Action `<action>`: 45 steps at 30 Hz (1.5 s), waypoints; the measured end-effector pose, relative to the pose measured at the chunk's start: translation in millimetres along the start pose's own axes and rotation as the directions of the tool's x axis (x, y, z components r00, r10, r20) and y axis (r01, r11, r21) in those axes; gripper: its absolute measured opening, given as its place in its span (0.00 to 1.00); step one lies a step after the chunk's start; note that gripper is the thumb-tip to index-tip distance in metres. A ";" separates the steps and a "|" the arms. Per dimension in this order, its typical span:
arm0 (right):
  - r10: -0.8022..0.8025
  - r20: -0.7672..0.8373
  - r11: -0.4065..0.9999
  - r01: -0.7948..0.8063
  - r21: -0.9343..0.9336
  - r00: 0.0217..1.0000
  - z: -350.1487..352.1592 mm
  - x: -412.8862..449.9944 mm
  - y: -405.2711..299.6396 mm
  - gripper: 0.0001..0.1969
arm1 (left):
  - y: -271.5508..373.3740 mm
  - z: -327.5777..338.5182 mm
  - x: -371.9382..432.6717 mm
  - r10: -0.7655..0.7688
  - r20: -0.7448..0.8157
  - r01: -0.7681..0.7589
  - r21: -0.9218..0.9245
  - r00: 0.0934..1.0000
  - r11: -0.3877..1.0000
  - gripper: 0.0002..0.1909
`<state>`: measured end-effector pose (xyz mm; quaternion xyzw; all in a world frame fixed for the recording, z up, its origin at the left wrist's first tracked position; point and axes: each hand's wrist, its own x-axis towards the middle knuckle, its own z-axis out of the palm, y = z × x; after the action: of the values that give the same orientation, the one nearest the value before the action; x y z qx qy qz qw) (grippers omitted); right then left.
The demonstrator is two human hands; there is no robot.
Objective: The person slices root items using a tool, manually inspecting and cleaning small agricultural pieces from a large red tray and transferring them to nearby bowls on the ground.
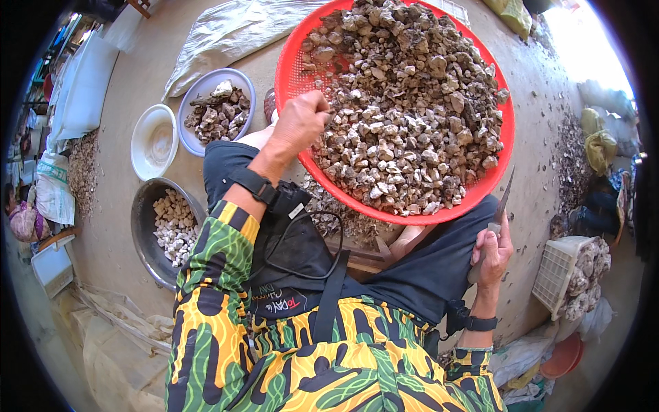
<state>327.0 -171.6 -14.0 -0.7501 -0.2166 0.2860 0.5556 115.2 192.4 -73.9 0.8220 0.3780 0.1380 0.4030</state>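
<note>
A large red plastic basket (289, 77) with a perforated wall rests across my knees. It is heaped with rough lumps (391, 139), dark brown at the far side and paler, whitish ones nearer me. My left hand (301, 121) is over the basket's left rim, its fingertips drawn together beside the lumps. A small dark piece shows at those fingertips, but whether they grip it is unclear. To the right of the basket, my right hand (493, 252) grips a knife (505, 198) by its handle, the narrow blade pointing up and away from me.
On the left floor stand a lilac basin (249, 121) of brown lumps, a white basin (136, 147) and a dark metal bowl (141, 226) holding pale pieces. Scraps (355, 226) lie below the basket. A tipped white crate (558, 273) with large lumps sits at right. A white sack (221, 41) lies ahead.
</note>
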 end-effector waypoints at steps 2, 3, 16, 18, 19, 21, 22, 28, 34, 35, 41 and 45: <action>-0.002 0.000 1.000 0.002 0.017 1.000 -2.0 -0.6 2.0 0.31 | 12.2 -11.4 0.1 -0.171 0.097 0.196 -0.395 0.980 0.898 0.03; -0.002 -0.002 1.000 0.002 0.010 1.000 -1.4 -0.5 0.3 0.31 | 12.0 -13.7 -2.0 -0.172 0.096 0.196 -0.392 0.980 0.899 0.03; -0.017 -0.011 0.999 0.017 -0.028 1.000 1.7 0.6 -0.8 0.31 | 5.2 -14.3 -18.8 0.254 0.011 -0.251 0.213 0.967 0.944 0.11; -0.019 -0.010 1.000 0.019 -0.024 1.000 1.8 0.8 -0.3 0.31 | -2.7 -13.2 -16.1 0.280 0.165 -0.320 0.329 0.946 0.888 0.11; -0.022 -0.008 1.000 0.021 -0.018 1.000 2.0 0.8 -0.4 0.31 | -6.1 -12.4 -15.7 0.279 0.317 -0.399 0.427 0.907 0.812 0.11; -0.019 -0.010 1.000 0.018 -0.022 1.000 1.2 0.5 -0.1 0.31 | -7.8 -4.7 -22.0 0.322 0.248 -0.404 0.465 0.914 0.788 0.10; -0.016 -0.013 1.000 0.016 -0.026 1.000 0.6 0.6 0.2 0.30 | -7.6 -3.3 -22.9 0.330 0.232 -0.403 0.489 0.915 0.774 0.09; -0.016 -0.029 1.000 0.016 -0.008 0.999 2.3 -0.9 -1.8 0.30 | -3.9 -0.9 -21.5 0.280 0.275 -0.386 0.502 0.920 0.774 0.05; -0.017 -0.025 1.000 0.017 -0.019 1.000 2.0 -0.6 -2.1 0.30 | 0.5 -0.5 -22.1 0.237 0.318 -0.379 0.528 0.918 0.760 0.06; -0.017 -0.026 1.000 0.017 -0.020 1.000 1.9 -0.5 -2.5 0.30 | 3.4 -1.3 -21.8 0.184 0.333 -0.345 0.531 0.925 0.774 0.07; -0.011 -0.030 1.000 0.011 -0.010 0.999 3.0 -0.4 -1.8 0.30 | 21.5 -11.0 -25.9 -0.200 0.352 0.374 -0.549 0.914 0.747 0.07; -0.008 -0.027 1.000 0.007 -0.024 1.000 2.7 -0.6 -2.1 0.30 | 19.2 -13.6 -34.4 -0.223 0.391 0.448 -0.726 0.893 0.522 0.06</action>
<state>324.6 -169.4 -12.4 -0.7597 -0.2153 0.2713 0.5503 94.5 167.4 -47.8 0.4726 0.3737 0.1074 0.7908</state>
